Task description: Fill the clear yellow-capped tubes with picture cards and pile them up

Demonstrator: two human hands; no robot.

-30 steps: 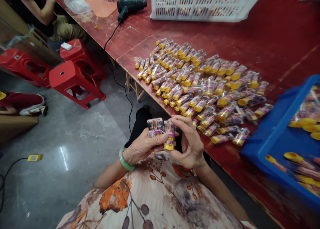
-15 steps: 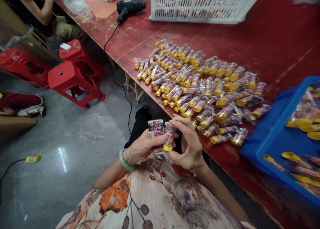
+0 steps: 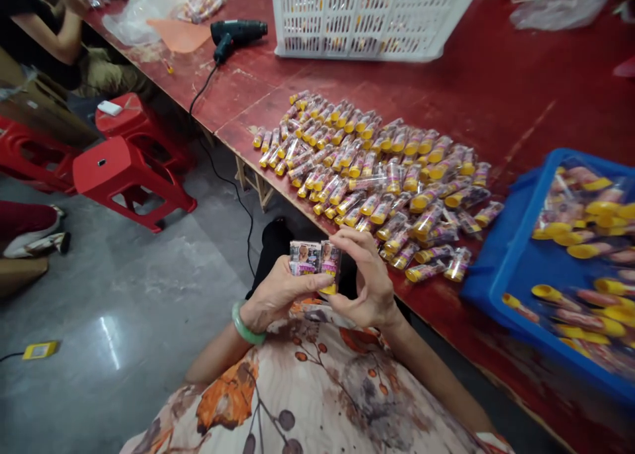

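Note:
My left hand (image 3: 275,294), with a green bangle at its wrist, is closed on a small stack of flat printed sleeves (image 3: 304,255) in front of my body. Its thumb reaches across to a small printed tube with a yellow end (image 3: 330,261), held upright beside the stack. My right hand (image 3: 368,283) pinches that tube, index finger at the top and thumb near the yellow bottom. Just beyond, many similar tubes wrapped in clear film (image 3: 370,169) lie in a heap on the red table (image 3: 496,103).
A blue crate (image 3: 516,242) with more yellow-ended pieces stands at the right. A white slotted basket (image 3: 357,24) and a corded heat gun (image 3: 238,34) are farther back. Red stools (image 3: 129,176) stand on the floor at left, near a seated person (image 3: 44,37).
The view has shifted, bringing more of the blue crate into sight. Both hands keep the same grip on the sleeves and the tube.

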